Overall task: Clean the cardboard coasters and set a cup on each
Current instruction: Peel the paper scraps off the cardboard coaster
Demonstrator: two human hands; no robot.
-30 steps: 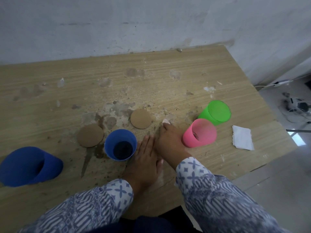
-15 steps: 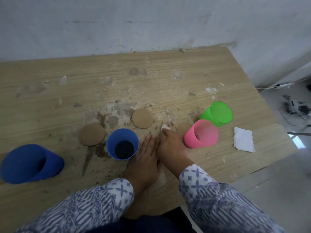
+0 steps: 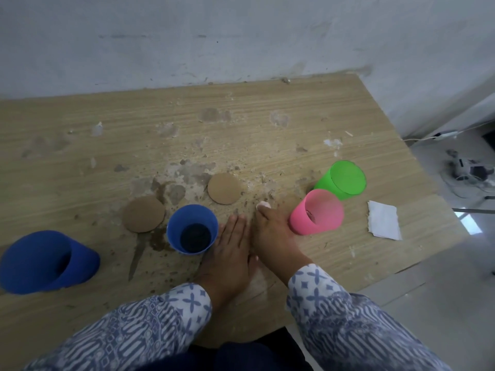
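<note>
Worn wood-grain tabletop (image 3: 80, 145), stained and crumb-strewn, against grey plaster wall (image 3: 241, 36).

Left hand (image 3: 230, 245): palm down, flat on tabletop, fingers straight and together, gripping nothing. Just right of upright blue plastic cup (image 3: 192, 228), fingertips near its rim.

Right hand (image 3: 273, 236): palm down beside left hand, touching it along the inner edge. Small white scrap (image 3: 263, 205) peeking out at its fingertips. Fingers hidden under the hand, so cannot tell whether pinching the scrap or only pressing on it. Outer edge of hand against translucent pink plastic cup (image 3: 317, 212).

Two round brown cardboard coasters, both bare, flat on tabletop. Left coaster (image 3: 143, 214) just left of blue plastic cup, nearly touching. Right coaster (image 3: 224, 188) beyond both hands, near the scrap but apart. Dark stains between and around them.

Pink cup upright. Translucent green plastic cup (image 3: 345, 180) right behind it, overlapping in view, contact unclear. Large dark blue plastic cup (image 3: 45, 261) at far left near front table edge, well apart from coasters; upright or tipped, cannot tell. Anything under the smaller blue cup: hidden.

Folded white paper napkin (image 3: 384, 219) near right table edge, right of pink cup, apart from it. Blue-and-white patterned sleeves (image 3: 160, 317) on both forearms. Pale floor at right with cables (image 3: 468, 172).
</note>
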